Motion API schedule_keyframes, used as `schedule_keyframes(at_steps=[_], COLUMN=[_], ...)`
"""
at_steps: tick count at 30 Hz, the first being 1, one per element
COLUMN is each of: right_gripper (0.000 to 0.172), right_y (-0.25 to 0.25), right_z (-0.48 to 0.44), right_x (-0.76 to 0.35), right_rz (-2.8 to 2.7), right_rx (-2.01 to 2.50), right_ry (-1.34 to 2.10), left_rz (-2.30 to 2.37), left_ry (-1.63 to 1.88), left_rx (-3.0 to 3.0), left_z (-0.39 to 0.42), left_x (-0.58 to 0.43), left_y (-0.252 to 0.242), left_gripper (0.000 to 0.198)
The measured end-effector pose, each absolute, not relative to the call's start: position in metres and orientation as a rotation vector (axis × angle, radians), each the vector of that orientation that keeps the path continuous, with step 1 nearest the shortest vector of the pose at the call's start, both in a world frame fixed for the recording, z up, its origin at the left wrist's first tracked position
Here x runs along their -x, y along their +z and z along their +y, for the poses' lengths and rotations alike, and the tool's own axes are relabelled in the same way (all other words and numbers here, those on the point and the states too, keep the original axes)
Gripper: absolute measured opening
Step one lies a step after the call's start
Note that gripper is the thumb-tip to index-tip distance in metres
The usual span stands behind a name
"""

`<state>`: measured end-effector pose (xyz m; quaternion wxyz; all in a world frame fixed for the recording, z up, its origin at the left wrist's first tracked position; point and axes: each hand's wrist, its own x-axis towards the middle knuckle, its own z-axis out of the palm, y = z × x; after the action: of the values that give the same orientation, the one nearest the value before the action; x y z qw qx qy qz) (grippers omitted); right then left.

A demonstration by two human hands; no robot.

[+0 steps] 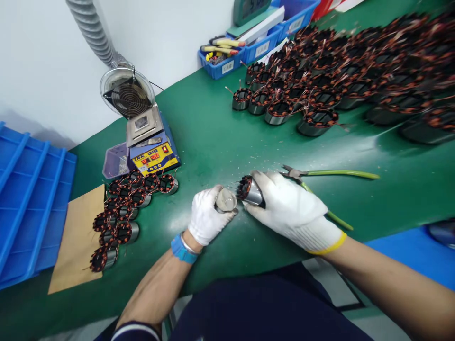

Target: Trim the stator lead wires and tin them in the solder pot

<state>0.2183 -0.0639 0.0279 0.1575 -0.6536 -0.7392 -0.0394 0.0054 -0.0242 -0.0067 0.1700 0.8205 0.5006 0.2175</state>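
Note:
In a white glove, my left hand (209, 213) is closed around a small whitish cup (226, 200), its mouth turned toward the right. My right hand (284, 201), gloved too, grips a motor stator (253, 190) with copper windings and a steel ring. The stator is tilted on its side, and its thin wire ends point left at the cup's mouth. Whether the wires touch what is in the cup I cannot tell. Just beyond my right hand lie green-handled cutting pliers (320, 174), their jaws spread on the green table (209, 142).
A solder pot (152, 154) with a lit display stands back left under a fan and grey hose (90, 31). Several stators (124, 232) sit by brown cardboard (76, 241); many more (318, 122) fill the back right. Blue bins (222, 66) line the wall; a blue crate (31, 203) leans left.

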Motion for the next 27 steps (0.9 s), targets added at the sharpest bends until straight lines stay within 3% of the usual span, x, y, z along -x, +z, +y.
schedule_keyframes(at_steps=[6, 16, 20, 22, 25, 27], right_gripper=[0.054, 0.067, 0.066, 0.057, 0.030, 0.026], right_y=[0.030, 0.037, 0.043, 0.048, 0.057, 0.063], right_z=[-0.065, -0.064, -0.058, -0.052, -0.044, -0.041], right_x=[-0.221, -0.238, -0.262, -0.268, -0.263, -0.252], right_rz=[-2.126, -1.919, -2.013, -2.180, -2.474, -2.578], right_rx=[1.865, 1.817, 1.520, 1.356, 1.192, 1.113], right_ry=[-0.074, 0.113, -0.072, -0.230, -0.487, -0.642], left_rz=[1.405, 1.413, 1.404, 1.401, 1.401, 1.404], left_ry=[0.612, 0.542, 0.561, 0.567, 0.577, 0.581], left_rx=[-2.329, -2.300, -2.310, -2.315, -2.323, -2.332], left_z=[-0.024, -0.025, -0.024, -0.023, -0.023, -0.023], left_x=[-0.008, -0.011, -0.011, -0.011, -0.012, -0.013], left_y=[-0.005, 0.003, 0.001, 0.001, 0.002, 0.002], left_gripper=[0.071, 0.070, 0.071, 0.072, 0.071, 0.069])
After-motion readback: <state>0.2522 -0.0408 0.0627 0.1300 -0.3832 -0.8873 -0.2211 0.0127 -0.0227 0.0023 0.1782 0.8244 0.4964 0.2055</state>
